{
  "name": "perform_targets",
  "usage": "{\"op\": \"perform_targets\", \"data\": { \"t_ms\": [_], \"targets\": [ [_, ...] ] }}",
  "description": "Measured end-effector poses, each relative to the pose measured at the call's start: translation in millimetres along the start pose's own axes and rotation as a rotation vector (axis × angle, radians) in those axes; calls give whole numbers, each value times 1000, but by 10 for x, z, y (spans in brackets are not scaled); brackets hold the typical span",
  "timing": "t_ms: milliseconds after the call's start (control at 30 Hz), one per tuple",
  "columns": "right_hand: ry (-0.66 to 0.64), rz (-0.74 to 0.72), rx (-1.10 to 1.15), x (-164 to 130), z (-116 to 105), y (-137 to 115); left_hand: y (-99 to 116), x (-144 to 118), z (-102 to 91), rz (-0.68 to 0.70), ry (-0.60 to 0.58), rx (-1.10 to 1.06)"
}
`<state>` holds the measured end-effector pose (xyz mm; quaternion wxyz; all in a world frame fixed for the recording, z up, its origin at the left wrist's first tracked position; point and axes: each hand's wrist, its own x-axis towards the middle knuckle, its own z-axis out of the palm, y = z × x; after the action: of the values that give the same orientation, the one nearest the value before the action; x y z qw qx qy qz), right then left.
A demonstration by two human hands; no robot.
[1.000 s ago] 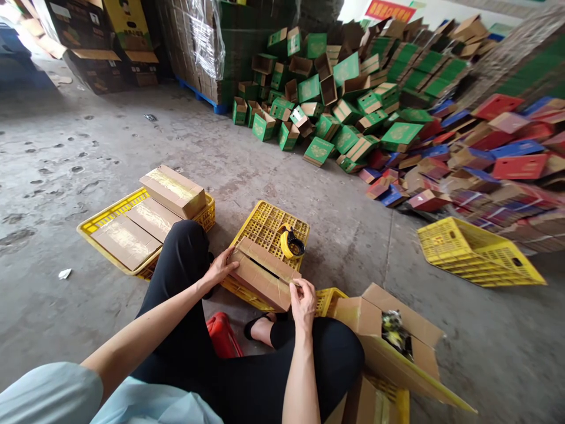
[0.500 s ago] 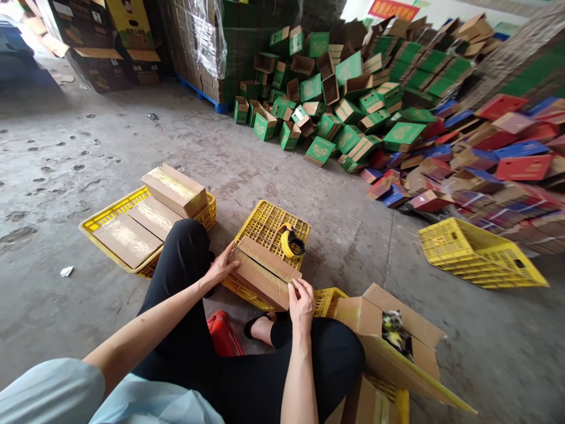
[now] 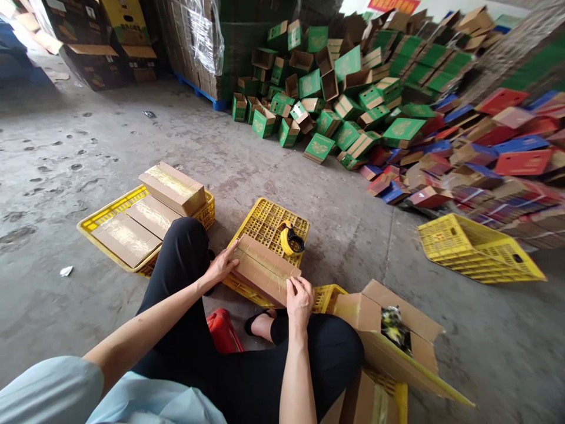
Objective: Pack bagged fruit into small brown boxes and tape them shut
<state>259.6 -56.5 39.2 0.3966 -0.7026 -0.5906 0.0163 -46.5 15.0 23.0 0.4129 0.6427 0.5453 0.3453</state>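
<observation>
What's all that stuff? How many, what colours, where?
Middle crate: one, yellow, front centre
Long carton: one, brown, on middle crate
Tape dispenser: one, yellow-black, on middle crate
Left crate: one, yellow, beside left knee
Closed cartons: three, brown, in or on left crate
Open carton: one, brown, beside right knee
Partial crates: uncountable, yellow, around open carton
Red item: one, red, between knees
Far crate: one, yellow, right side
Green boxes: many, green, back heap
Mixed boxes: many, red-blue, right heap
Wrapped stack: one, brown-green, back
Dark cartons: several, black, back left
Trousers: one pair, black, bottom centre
Left fingers: one set, bare, long carton's left end
Right fingers: one set, bare, its right end
</observation>
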Motion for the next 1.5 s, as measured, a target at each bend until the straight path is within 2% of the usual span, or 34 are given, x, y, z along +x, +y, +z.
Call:
{"op": "perform_targets", "data": {
  "t_ms": [267,467,667,867,1000,1167,1233,1333,1400,1500],
  "targets": [
    [19,34,3,10,22,13,-41,-24,36,-17,17,26],
    [29,67,36,12,31,15,-3,-67,77,-24,143,112],
    [34,89,84,20,20,15,68,-39,23,3,197,165],
    [12,82,123,27,27,63,108,35,-12,5,206,113],
    [18,71,117,25,35,79,121,152,-28,-49,207,76],
    [44,89,87,-10,94,35,91,356,-30,-209,223,-37],
    [69,134,84,-38,152,34,78,421,-19,-270,189,-126],
    [100,313,177,-80,259,95,83,492,-2,-310,95,-189],
    [76,423,258,-104,312,167,99,519,8,-308,51,-194],
    [-3,478,324,-134,333,268,127,528,13,-306,4,-199]
  ]
}}
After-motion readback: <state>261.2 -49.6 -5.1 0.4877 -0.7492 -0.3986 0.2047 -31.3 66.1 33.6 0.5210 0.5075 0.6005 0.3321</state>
